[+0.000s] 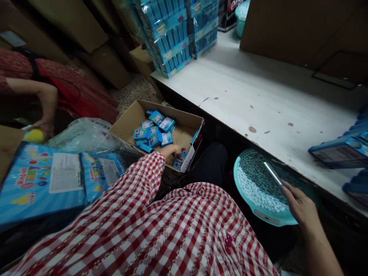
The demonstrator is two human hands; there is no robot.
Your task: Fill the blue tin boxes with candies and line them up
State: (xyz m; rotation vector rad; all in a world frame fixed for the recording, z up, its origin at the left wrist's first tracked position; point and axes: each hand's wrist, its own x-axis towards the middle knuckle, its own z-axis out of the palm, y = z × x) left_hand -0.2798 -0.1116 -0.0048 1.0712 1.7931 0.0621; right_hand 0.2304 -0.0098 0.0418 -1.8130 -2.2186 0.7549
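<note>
Right hand (pixel 300 203), grip pinching one silver tool (pixel 272 173) over one turquoise basin (pixel 267 218) of pellets (pixel 260 188)! Left hand (pixel 179 149) is down in one open carton (pixel 126 119), at one small blue box (pixel 177 164) by the near right corner; pinched or loose, I cannot tell. Roughly ten overlapping boxes (pixel 155 134) heap alongside; two wrapped stacks (pixel 166 40) on the desk (pixel 230 88).

From my remote feed: "Windmill Gummy" on the large blue pack (pixel 40 180); "Windmill" again on the smaller blue pack (pixel 100 174) by its right edge. Wrapped stack (pixel 165 42) at the white worktop's (pixel 227 76) left corner: I read perhaps "Caramels", though blur leaves me unsure. Same label repeats down its tiers.
</note>
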